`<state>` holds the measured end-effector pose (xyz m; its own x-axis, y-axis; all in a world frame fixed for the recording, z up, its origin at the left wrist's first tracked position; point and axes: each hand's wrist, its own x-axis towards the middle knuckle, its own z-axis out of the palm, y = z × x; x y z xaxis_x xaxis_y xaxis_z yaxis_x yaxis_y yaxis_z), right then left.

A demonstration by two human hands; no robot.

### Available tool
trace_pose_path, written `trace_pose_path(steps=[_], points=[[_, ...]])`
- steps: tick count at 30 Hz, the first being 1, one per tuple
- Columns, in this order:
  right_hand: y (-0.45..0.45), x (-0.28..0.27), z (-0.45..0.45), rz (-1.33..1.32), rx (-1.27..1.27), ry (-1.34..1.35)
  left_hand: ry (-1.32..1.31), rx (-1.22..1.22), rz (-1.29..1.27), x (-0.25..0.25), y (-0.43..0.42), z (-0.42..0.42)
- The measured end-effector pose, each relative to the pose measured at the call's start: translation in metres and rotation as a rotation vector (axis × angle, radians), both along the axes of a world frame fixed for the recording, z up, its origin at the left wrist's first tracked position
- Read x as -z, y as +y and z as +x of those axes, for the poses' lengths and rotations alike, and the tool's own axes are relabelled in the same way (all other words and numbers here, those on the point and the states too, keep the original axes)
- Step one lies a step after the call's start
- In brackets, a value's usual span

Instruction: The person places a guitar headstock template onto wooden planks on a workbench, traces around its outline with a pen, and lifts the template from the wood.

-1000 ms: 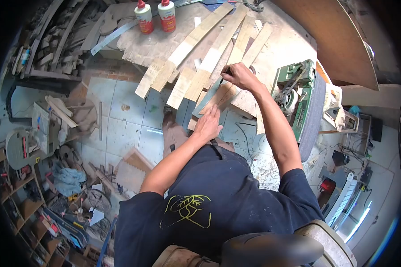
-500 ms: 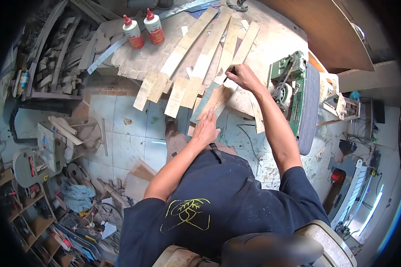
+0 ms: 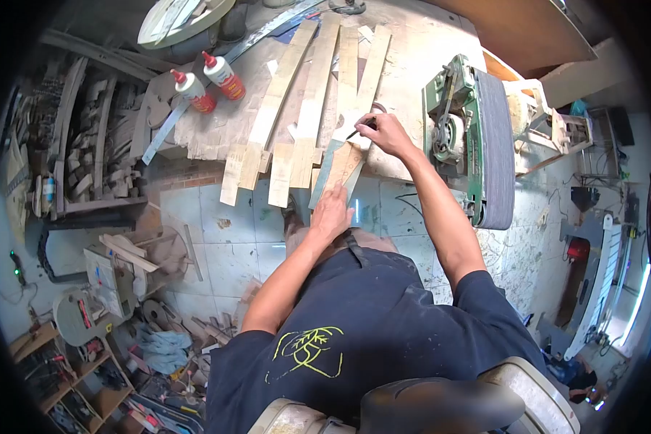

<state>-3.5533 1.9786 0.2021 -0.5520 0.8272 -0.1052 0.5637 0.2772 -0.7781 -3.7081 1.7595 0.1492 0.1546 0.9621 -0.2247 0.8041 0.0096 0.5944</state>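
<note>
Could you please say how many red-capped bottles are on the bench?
2: one bottle at the left of the bench, the other bottle beside it, nearer the boards.

The left fingers [image 3: 335, 194] rest on the near end of a wooden piece [image 3: 342, 164], and a pen [image 3: 353, 134] sits in the right fingers [image 3: 371, 124] at its far end. Long wood strips [image 3: 312, 101] lie on the table [image 3: 421, 49] in front of the fingers and to their left, with two bottles [image 3: 226, 78] farther left. A sanding machine [image 3: 493, 152] stands right of the right fingers.
</note>
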Motion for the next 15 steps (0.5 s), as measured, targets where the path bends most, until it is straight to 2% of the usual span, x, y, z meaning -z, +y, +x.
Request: trace_pose_path(steps=[8, 11, 15], points=[[-0.001, -0.006, 0.012, -0.007, 0.052, -0.002, 0.037, 0.001, 0.057, 0.008, -0.002, 0.003], [-0.005, -0.014, 0.023, -0.001, 0.059, -0.095, 0.031, -0.007, 0.056, 0.008, 0.000, 0.002], [-0.018, 0.000, 0.030, 0.067, 0.119, 0.045, 0.025, 0.013, 0.117, 0.015, 0.002, -0.001]])
